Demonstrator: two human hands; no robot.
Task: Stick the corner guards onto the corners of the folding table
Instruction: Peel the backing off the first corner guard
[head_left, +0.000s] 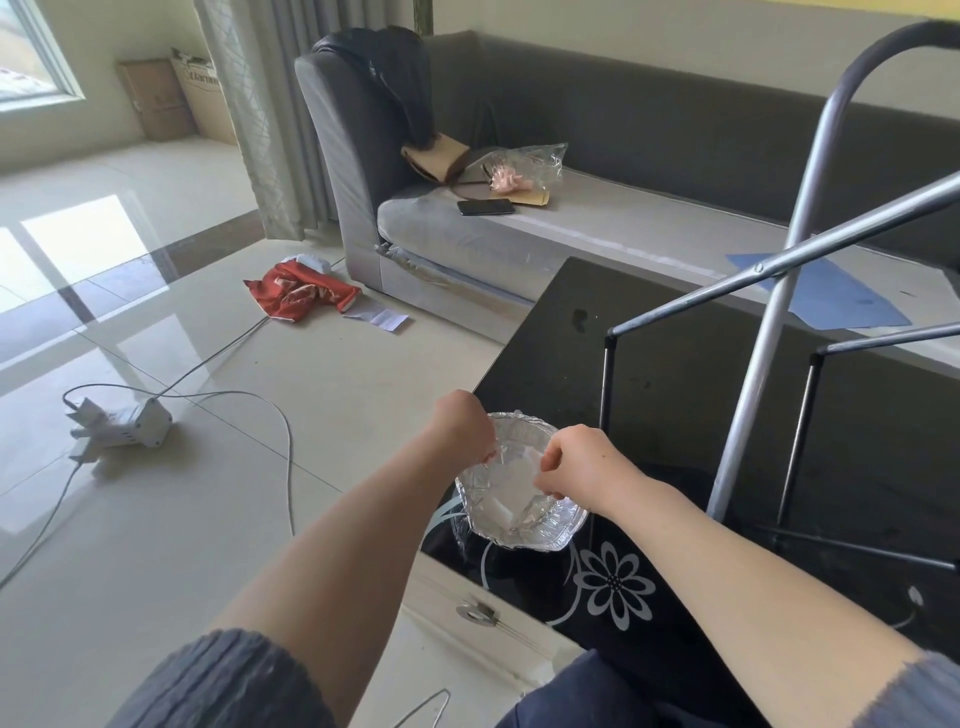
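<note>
A crinkled foil tray (551, 540) stands on the near corner of the black table top and holds several clear and white corner guards (506, 486). My left hand (462, 423) is curled at the tray's left rim and grips it; its fingertips are mostly hidden. My right hand (576, 462) reaches into the tray from the right and pinches a clear corner guard between thumb and fingers. The folding table (670, 395) lies dark side up behind the tray, with its grey metal legs (763, 332) sticking up at the right.
A black glass coffee table (613, 577) with a flower print lies under everything. A grey sofa (597, 228) behind carries a phone, a plastic bag and a blue sheet. On the floor at left are a white power strip (130, 423), cables and a red cloth (298, 291).
</note>
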